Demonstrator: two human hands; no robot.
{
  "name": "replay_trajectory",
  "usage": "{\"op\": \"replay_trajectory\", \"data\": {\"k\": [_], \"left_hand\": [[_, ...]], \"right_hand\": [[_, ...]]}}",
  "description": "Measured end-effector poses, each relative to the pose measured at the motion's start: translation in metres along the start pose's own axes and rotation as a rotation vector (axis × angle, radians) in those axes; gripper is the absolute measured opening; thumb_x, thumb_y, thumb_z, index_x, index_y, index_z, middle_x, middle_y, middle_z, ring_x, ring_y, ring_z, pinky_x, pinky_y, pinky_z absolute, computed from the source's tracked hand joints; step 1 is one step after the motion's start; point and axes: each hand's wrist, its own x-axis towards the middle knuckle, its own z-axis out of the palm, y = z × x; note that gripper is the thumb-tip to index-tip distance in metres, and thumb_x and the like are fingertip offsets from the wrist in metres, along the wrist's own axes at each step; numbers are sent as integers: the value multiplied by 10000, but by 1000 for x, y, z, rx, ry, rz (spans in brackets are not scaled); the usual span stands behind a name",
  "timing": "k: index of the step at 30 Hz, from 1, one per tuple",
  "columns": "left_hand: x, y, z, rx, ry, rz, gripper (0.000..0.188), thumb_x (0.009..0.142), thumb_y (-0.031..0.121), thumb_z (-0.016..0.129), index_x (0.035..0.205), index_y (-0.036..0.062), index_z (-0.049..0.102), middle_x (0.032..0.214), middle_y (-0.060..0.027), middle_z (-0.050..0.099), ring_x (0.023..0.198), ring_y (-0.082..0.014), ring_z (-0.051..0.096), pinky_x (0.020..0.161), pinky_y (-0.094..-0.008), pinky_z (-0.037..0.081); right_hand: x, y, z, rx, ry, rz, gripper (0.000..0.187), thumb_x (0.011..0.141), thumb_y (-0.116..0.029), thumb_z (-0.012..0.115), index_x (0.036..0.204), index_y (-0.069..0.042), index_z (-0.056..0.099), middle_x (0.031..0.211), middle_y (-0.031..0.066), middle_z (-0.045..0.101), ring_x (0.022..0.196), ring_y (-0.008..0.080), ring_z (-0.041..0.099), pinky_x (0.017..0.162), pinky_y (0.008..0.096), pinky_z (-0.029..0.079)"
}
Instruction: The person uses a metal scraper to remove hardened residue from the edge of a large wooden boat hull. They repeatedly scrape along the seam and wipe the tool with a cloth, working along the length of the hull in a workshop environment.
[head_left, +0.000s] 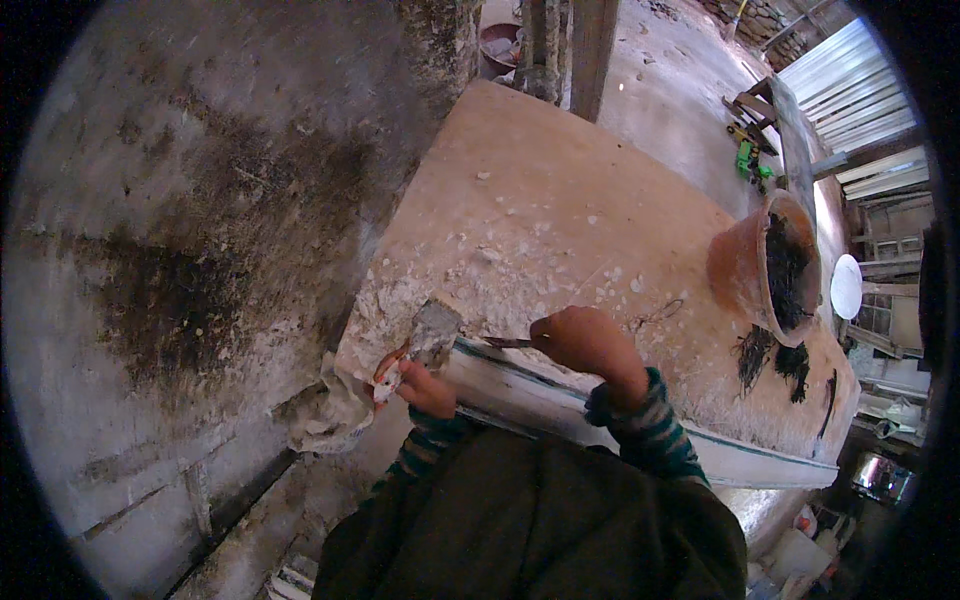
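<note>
Near the front left corner of the wooden board, my left hand (430, 390) is closed on a trowel-like tool. This tool has a broad grey end (436, 328) caked with pale material and an orange-and-white handle (388, 374). To its right, my right hand (590, 341) is wrapped round a thin, dark metal blade (508, 342); its handle is hidden in the fist. The blade points left toward the grey end, with a small gap between them. Pale crumbs and flakes (490, 258) lie scattered over the board (560, 170) beyond both hands.
On the board's right side a terracotta-coloured bucket (735, 262) leans with dark strands inside; more dark strands (755, 358) lie beside it. A stained wall (230, 200) borders the left. A crumpled pale sack (335, 415) hangs at the near left corner. Beyond are wooden posts (594, 55).
</note>
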Motion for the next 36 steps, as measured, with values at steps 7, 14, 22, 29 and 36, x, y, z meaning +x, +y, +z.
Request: {"op": "replay_trajectory", "data": {"k": [7,14,22,29,36], "left_hand": [[-2,6,5,-260,83,-151,301,862,193,519,1111,32,463,1042,-177,501,891,-259,515,762,-357,439],[3,32,4,-540,101,-312,337,905,278,460,1114,20,398,1035,-120,456,908,-199,465,817,-330,401],[10,79,8,-557,62,-291,366,918,282,445,1173,37,350,1123,-138,445,955,-211,480,854,-337,397],[8,51,7,-469,-20,-142,332,923,329,428,1138,92,339,1070,-124,477,929,-193,500,830,-340,414],[12,71,8,-512,0,-237,389,918,377,414,1172,88,352,1014,-119,517,912,-186,504,813,-328,416]], "right_hand": [[-26,4,-15,101,81,118,188,815,-223,479,832,-91,613,748,159,613,707,363,597,607,450,475],[-25,3,-17,221,128,121,194,797,-203,473,763,-59,600,737,175,610,687,376,595,585,462,471],[-33,2,-11,130,174,124,188,804,-198,477,769,-59,598,680,179,598,636,373,594,549,458,472],[-27,1,27,129,202,91,164,796,-177,484,765,-58,592,669,176,595,626,362,600,535,469,469],[-52,-3,10,54,182,212,191,820,-193,457,780,-61,589,671,178,592,643,364,600,541,469,472]]}}
